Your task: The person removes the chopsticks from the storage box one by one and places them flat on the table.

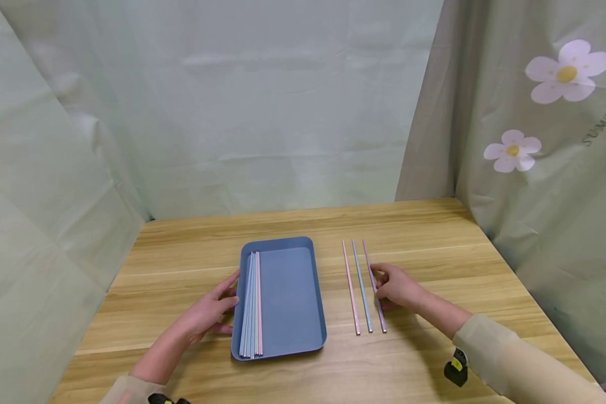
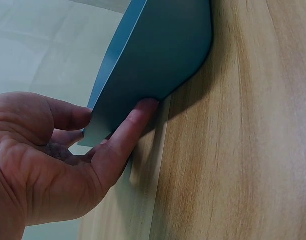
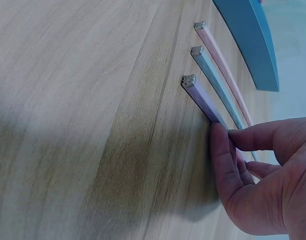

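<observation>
A blue-grey tray [image 1: 290,297] lies on the table, with several light blue and pink chopsticks [image 1: 252,306] side by side along its left wall. My left hand [image 1: 209,311] rests against the outside of that wall; in the left wrist view, its fingers [image 2: 128,132] touch the tray's side [image 2: 157,55] from outside. To the right of the tray lie a pink chopstick [image 1: 350,280], a light blue chopstick [image 1: 361,280] and a purple chopstick [image 1: 366,255], roughly parallel. My right hand [image 1: 399,287] pinches the purple one between thumb and fingers near its middle.
The wooden table [image 1: 182,252] extends around the tray. Pale curtains [image 1: 293,112] stand behind it and at both sides, the right one printed with flowers [image 1: 567,73]. Dark wrist devices [image 1: 456,368] sit on the sleeves.
</observation>
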The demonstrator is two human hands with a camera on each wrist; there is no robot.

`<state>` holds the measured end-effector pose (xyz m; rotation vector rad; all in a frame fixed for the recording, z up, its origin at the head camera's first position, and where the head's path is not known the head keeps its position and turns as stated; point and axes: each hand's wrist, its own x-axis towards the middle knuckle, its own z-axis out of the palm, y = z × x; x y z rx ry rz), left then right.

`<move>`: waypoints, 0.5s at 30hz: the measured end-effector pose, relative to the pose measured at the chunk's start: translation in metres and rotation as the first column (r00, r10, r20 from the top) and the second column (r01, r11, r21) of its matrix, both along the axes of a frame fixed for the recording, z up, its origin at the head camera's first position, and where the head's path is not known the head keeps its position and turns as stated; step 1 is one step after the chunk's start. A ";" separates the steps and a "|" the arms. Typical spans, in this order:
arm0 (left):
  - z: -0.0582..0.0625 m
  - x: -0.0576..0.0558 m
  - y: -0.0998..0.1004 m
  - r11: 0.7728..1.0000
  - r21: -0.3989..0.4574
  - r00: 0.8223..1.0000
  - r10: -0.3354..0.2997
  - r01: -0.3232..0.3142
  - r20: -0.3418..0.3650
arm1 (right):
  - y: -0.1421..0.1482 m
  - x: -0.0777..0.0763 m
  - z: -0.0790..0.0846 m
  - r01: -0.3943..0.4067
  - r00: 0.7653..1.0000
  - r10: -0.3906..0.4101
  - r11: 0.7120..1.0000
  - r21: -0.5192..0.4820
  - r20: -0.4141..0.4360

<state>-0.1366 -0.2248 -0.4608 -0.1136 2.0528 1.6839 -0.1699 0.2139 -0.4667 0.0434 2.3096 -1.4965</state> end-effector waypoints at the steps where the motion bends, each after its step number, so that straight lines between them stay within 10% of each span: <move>1: 0.000 0.000 0.000 1.000 -0.002 1.000 -0.001 0.001 0.000 | 0.000 0.000 0.000 -0.003 1.000 0.003 1.000 0.003 0.000; 15: 0.000 -0.001 -0.001 1.000 -0.007 1.000 0.011 -0.011 0.008 | 0.008 -0.006 0.018 -0.028 0.999 0.029 0.999 -0.023 0.046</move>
